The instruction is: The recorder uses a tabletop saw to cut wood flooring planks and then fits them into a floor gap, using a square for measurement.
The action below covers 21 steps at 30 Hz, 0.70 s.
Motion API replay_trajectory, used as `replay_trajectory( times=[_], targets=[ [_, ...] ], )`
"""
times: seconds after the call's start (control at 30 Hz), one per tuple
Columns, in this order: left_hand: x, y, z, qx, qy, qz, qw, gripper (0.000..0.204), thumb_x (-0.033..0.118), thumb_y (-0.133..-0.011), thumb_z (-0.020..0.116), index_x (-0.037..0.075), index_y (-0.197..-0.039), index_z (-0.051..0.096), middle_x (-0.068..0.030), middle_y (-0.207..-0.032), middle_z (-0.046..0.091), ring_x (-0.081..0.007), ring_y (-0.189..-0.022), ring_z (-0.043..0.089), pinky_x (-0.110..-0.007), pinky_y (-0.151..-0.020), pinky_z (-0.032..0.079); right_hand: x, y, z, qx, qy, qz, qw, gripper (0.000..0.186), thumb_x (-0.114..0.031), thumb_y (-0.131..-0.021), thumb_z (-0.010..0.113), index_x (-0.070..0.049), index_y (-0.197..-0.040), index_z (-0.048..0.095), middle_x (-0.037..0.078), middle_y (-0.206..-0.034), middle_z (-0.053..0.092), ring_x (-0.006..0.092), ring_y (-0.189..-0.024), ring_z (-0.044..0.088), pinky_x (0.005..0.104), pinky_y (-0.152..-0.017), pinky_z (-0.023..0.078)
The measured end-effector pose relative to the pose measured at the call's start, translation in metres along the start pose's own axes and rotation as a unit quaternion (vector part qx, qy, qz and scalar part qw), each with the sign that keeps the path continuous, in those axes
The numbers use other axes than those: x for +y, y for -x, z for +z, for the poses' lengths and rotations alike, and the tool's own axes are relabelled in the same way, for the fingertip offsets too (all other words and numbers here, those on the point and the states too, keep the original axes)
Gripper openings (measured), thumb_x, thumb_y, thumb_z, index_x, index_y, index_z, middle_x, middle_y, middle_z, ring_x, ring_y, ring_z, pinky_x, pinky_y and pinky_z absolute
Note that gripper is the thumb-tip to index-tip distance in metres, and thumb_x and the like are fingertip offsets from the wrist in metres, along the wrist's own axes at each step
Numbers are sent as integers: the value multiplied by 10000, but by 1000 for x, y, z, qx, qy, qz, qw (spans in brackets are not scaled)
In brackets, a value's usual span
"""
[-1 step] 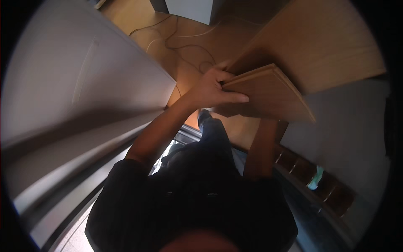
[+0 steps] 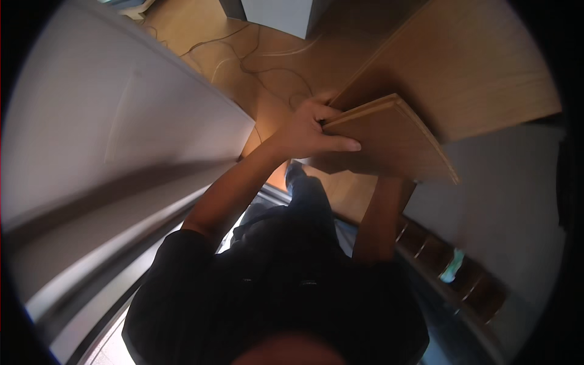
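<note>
My left hand (image 2: 313, 134) grips the near wooden board (image 2: 392, 137), which has a layered edge and is held at a tilt, with my thumb across its face and my fingers at the upper edge. Behind it a larger, light-brown wooden panel (image 2: 462, 67) fills the upper right, close to my left fingertips. My right forearm (image 2: 380, 219) rises under the near board, and my right hand is hidden behind that board, so what it holds cannot be seen.
A pale grey panel (image 2: 85, 109) stands on my left. Cables lie on the wooden floor (image 2: 213, 42) before a white box-like unit (image 2: 277, 15). Metal rails (image 2: 274, 194) cross near my foot (image 2: 295, 173). At right are a grey surface (image 2: 486, 182) and a slotted strip with a green item (image 2: 451, 266).
The right corner of the near board sits slightly lower. The surroundings at right have shifted a little in view. My left grip looks the same.
</note>
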<state>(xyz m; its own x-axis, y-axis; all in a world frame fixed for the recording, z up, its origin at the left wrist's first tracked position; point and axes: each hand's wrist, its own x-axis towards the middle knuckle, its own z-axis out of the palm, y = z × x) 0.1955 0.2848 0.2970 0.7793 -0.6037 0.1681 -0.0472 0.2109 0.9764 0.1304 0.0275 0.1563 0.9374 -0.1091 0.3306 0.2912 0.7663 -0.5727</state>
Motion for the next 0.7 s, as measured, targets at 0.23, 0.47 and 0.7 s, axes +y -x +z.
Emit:
replay_trajectory(
  times=[0.23,0.47,0.7],
  targets=[
    [-6,-120,-97,108,25,28,993,374,161,-721,881,-18,-1021,749,-163,-1301,599,-275,-1203,564,-380,-988,452,-1,-183,-50,-47,49,8,998,494,-400,-1066,390,-60,-1420,453,109,-1408,534,268,-1261,531,419,-1068,458],
    [-18,-198,-214,392,-44,102,913,274,135,-823,819,-8,-1037,726,-70,-953,738,-146,-865,682,-285,-779,545,-16,-325,-114,-67,644,223,729,465,-371,-1048,473,24,-1248,614,131,-1205,662,272,-1158,599,377,-1027,447],
    [-44,-237,-358,664,-178,-10,726,367,248,-853,809,-28,-1076,713,-81,-982,738,-156,-906,678,-296,-822,534,-9,-338,-219,-48,719,414,556,349,-309,-993,564,4,-1111,662,162,-1047,697,309,-990,657,396,-915,489]
  ],
)
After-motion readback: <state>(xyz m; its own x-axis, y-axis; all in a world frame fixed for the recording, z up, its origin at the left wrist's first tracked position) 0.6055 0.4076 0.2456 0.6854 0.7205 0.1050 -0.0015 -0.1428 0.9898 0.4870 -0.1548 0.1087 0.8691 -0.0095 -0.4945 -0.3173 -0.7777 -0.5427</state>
